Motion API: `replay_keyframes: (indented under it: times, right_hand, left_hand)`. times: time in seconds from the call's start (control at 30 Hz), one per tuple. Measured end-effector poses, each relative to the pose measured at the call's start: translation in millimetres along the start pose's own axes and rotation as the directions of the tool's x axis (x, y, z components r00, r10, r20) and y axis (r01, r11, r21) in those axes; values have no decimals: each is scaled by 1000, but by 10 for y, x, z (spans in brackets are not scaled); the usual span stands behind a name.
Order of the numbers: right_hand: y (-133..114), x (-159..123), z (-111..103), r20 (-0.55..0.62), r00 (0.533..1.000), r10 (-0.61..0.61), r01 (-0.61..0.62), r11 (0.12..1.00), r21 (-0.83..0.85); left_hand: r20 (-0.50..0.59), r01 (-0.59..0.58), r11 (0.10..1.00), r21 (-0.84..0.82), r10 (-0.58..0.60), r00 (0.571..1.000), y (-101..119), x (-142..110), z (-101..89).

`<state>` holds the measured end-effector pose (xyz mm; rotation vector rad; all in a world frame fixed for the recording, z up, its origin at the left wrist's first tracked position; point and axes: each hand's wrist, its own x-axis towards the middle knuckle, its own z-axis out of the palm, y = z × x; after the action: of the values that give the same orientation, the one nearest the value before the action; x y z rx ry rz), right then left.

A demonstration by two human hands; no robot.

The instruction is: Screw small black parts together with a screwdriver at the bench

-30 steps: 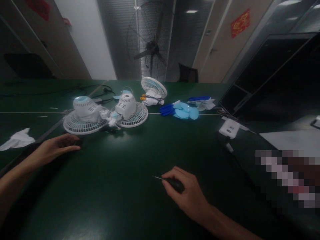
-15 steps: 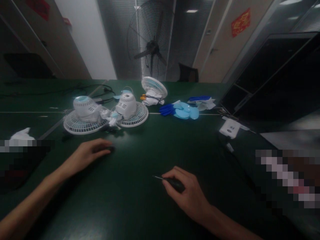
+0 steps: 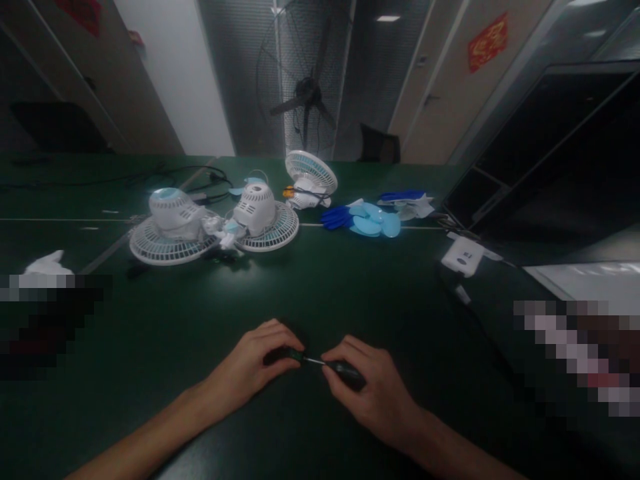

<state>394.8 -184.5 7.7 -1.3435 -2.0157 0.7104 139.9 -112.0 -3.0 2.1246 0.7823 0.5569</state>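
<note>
A screwdriver (image 3: 349,375) with a dark handle lies in the closed fingers of my right hand (image 3: 380,387), its thin metal shaft pointing left. My left hand (image 3: 263,357) is closed on a small dark piece (image 3: 296,355), held between thumb and fingers; its kind cannot be made out. The tip of the shaft meets the right end of this piece, though whether it sits inside is too small to tell. Both hands are low over the green table (image 3: 220,427), facing each other.
Beyond my hands lie white fans, one on the left (image 3: 173,230), one in the middle (image 3: 257,217) and one behind (image 3: 310,180). Light-blue fan blades (image 3: 375,220) rest beside blue gloves (image 3: 337,217). A white box (image 3: 463,256) with a cable is at right, near a dark screen (image 3: 560,153).
My left hand has moved right and toward me from near the fans, carrying the small dark piece to the screwdriver's tip. My right hand has barely moved.
</note>
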Motion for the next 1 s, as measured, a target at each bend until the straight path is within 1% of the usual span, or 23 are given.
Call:
replay_keyframes:
  times: [0.13, 0.27, 0.4, 0.47, 0.5, 0.53, 0.6, 0.63, 0.7, 0.73, 0.8, 0.9, 1.0]
  right_hand:
    - [0, 8, 24, 7, 1000, -6, 6, 1000, 14]
    - [-26, 19, 19, -58, 998, 6, 0, 994, 107]
    - [-44, 23, -23, -81, 997, 7, 4, 992, 127]
    - [-40, 21, -44, -80, 997, 11, 0, 991, 131]
    - [-36, 18, -53, -82, 997, 14, -3, 991, 135]
    - [-32, 14, -61, -81, 997, 18, -6, 990, 140]
    - [-21, 3, -70, -75, 997, 26, -15, 988, 151]
    - [-15, -4, -72, -69, 997, 29, -18, 988, 156]
    - [-1, -14, -69, -62, 997, 34, -24, 987, 162]
    - [6, -16, -65, -61, 997, 38, -27, 986, 164]
    - [19, -14, -56, -63, 997, 42, -32, 986, 164]
    - [25, -2, -49, -60, 997, 51, -41, 986, 162]
    - [18, 5, -54, -54, 997, 60, -51, 986, 158]
  left_hand:
    - [13, 1, 1000, -16, -1, 1000, -25, -3, 20]
    - [7, -2, 1000, -20, 3, 1000, -23, -10, 28]
    - [-10, -27, 1000, 10, 27, 1000, -26, 2, -1]
    - [-13, -29, 998, 49, 30, 999, -72, 14, -94]
    - [-28, -11, 997, 76, 13, 1000, -115, 16, -177]
    - [-54, 25, 994, 108, -19, 998, -173, 11, -287]
    - [-144, 149, 973, 174, -125, 982, -333, -32, -577]
    - [-196, 229, 952, 202, -190, 962, -433, -76, -748]
    - [-307, 390, 887, 246, -310, 900, -657, -219, -1101]
    - [-374, 465, 848, 255, -357, 856, -773, -313, -1268]
    - [-517, 602, 760, 244, -424, 744, -991, -526, -1559]
    - [-672, 716, 645, 265, -409, 617, -1220, -814, -1858]
    - [-759, 812, 526, 253, -413, 504, -1289, -970, -2012]
